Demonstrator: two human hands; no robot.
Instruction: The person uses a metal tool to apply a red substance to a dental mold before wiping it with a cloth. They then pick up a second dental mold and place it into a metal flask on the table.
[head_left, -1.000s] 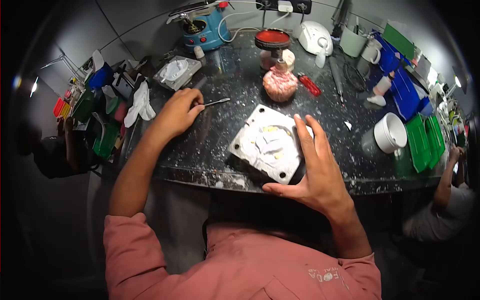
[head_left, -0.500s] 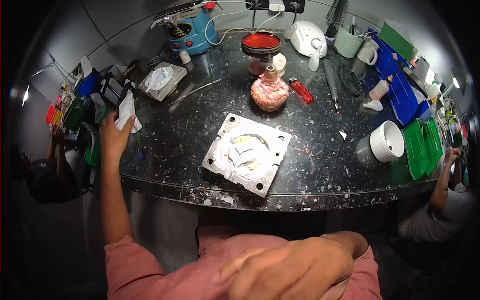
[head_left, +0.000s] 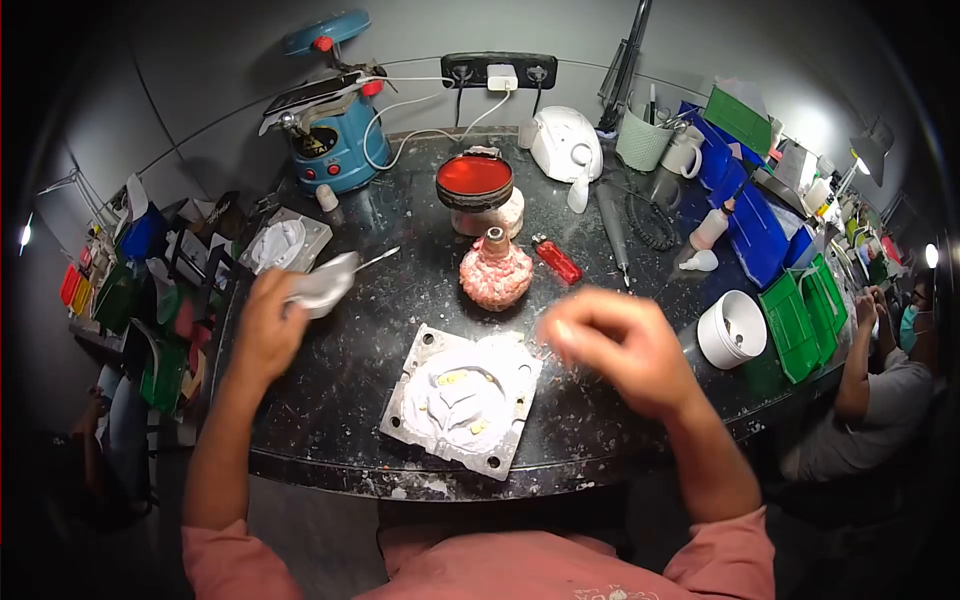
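Left hand (head_left: 268, 322) is up over the left part of the dark speckled stone worktop (head_left: 330, 390), fingers clamped on a crumpled white cloth (head_left: 322, 285). A thin metal spatula (head_left: 378, 259) pokes out past the cloth toward the upper right; can't tell if the hand is gripping it too or if it just lies on the top behind.

Right hand (head_left: 620, 350) is blurred, hovering over the worktop right of centre w/ fingers curled in, loosely clenched. Looks like nothing in it, but the blur makes that hard to be sure of.

Between the 2 hands, near the front edge, sits the square grey metal flask half filled w/ white plaster (head_left: 462, 400), bolt holes at the corners, a few small yellowish teeth set in the plaster. Neither hand touches it.

Behind it stands a pink-crusted round bottle w/ a narrow neck (head_left: 495, 272), a red lighter (head_left: 557, 261) just beside it on the right. Further back is a red-topped round bowl (head_left: 475, 181), and a blue bench machine (head_left: 330, 140) back left. White plastic cup (head_left: 732, 330) lies tipped on the right. Another person's arm (head_left: 862, 350) shows at the far right edge.
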